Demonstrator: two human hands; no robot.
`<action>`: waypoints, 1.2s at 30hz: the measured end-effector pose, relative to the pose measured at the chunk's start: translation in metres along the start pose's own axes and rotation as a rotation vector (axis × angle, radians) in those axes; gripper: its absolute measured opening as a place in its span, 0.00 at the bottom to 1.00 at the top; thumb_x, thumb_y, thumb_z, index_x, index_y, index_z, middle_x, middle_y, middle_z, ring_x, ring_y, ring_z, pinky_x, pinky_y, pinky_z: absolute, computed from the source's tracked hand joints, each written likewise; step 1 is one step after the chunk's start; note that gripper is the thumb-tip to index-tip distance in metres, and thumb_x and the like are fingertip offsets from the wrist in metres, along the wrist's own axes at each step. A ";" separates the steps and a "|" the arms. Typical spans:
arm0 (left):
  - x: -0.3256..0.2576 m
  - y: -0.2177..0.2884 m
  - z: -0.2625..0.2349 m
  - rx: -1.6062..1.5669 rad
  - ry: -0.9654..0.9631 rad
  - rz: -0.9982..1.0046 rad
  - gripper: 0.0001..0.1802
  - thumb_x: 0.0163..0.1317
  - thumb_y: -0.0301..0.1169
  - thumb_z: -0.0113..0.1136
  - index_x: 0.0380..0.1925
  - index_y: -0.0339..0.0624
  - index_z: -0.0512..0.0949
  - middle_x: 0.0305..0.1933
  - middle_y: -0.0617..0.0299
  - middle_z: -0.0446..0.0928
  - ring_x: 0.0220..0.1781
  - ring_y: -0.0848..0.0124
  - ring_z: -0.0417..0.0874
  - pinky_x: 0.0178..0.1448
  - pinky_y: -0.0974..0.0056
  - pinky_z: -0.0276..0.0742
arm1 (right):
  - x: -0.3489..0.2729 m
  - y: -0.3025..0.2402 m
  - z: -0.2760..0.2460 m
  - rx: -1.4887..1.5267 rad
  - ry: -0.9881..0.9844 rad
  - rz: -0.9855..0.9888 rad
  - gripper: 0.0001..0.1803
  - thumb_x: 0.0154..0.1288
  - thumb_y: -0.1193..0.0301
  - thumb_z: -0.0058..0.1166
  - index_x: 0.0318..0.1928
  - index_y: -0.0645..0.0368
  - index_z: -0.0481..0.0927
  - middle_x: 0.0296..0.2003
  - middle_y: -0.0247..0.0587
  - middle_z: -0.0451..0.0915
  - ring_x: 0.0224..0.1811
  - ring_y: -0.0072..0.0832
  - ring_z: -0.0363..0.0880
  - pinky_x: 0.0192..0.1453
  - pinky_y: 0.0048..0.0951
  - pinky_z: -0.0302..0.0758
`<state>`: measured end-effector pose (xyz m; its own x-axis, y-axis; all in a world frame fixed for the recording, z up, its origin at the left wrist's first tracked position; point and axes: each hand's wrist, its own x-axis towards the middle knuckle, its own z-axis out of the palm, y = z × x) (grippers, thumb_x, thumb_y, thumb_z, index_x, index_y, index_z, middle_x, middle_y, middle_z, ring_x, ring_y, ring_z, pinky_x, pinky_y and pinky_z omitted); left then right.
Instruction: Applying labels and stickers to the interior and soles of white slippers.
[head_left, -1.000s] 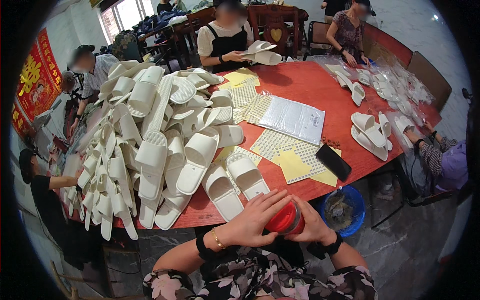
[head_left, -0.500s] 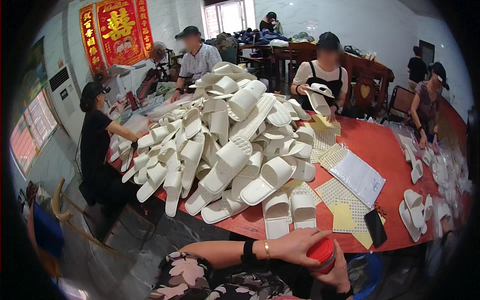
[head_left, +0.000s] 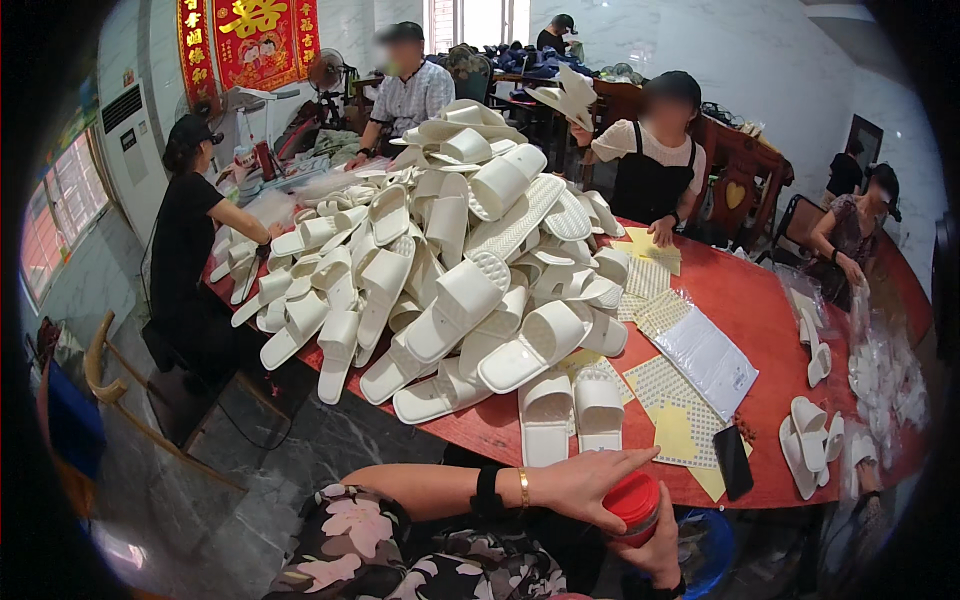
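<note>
From the head view I see my left hand [head_left: 585, 485] at lower centre of the frame, fingers [head_left: 630, 458] laid flat over the red lid [head_left: 633, 497] of a cup [head_left: 636, 515]. My right hand [head_left: 665, 545] comes up from the bottom edge just right of it, fingers wrapped around the cup's body from below. So both hands grip the cup, which sits at lower centre right, just below the near rim of the red desk [head_left: 760, 300]. A black band and a gold bangle [head_left: 523, 487] ring my left wrist.

Above my hands, a tall pile of white slippers [head_left: 460, 270] fills the middle of the frame and spills toward the left rim of the desk. Two slippers [head_left: 570, 415] lie side by side at the near edge, just above my left hand. Right of them lie yellow sheets [head_left: 675, 430] and a white dotted sheet [head_left: 710, 355], with a black phone [head_left: 733, 462] close to the desk edge. More slippers [head_left: 808, 445] rest at lower right.

Other people sit around the desk: one in black [head_left: 185, 250] at left, one in a checked shirt [head_left: 410, 95] at upper centre, one in a black apron [head_left: 655, 170] at upper right, one more [head_left: 850, 230] at far right.
</note>
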<state>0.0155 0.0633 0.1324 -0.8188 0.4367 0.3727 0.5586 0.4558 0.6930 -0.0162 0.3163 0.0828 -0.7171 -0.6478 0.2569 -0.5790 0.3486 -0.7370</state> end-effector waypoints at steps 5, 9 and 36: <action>0.001 0.008 -0.005 -0.152 -0.140 -0.097 0.59 0.50 0.42 0.72 0.76 0.39 0.45 0.55 0.37 0.73 0.57 0.44 0.75 0.62 0.52 0.71 | 0.000 0.002 0.000 0.138 -0.067 0.065 0.64 0.36 0.58 0.80 0.71 0.66 0.56 0.63 0.58 0.70 0.65 0.46 0.72 0.68 0.42 0.70; -0.005 0.010 0.000 -0.090 -0.101 -0.040 0.57 0.50 0.42 0.71 0.75 0.40 0.47 0.55 0.36 0.72 0.56 0.43 0.76 0.61 0.51 0.72 | -0.003 0.005 0.003 0.141 -0.087 0.038 0.63 0.37 0.58 0.80 0.71 0.66 0.56 0.63 0.58 0.69 0.66 0.48 0.71 0.68 0.43 0.68; -0.003 -0.052 0.034 0.047 0.145 -0.217 0.31 0.56 0.29 0.69 0.60 0.37 0.73 0.67 0.47 0.70 0.69 0.53 0.71 0.71 0.56 0.64 | -0.120 0.109 0.002 -0.339 0.322 0.485 0.52 0.43 0.62 0.71 0.70 0.60 0.63 0.59 0.57 0.69 0.63 0.53 0.69 0.67 0.45 0.68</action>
<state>-0.0065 0.0649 0.0743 -0.9285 0.2105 0.3059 0.3710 0.5638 0.7379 0.0076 0.4310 -0.0298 -0.9761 -0.1484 0.1586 -0.2143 0.7769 -0.5921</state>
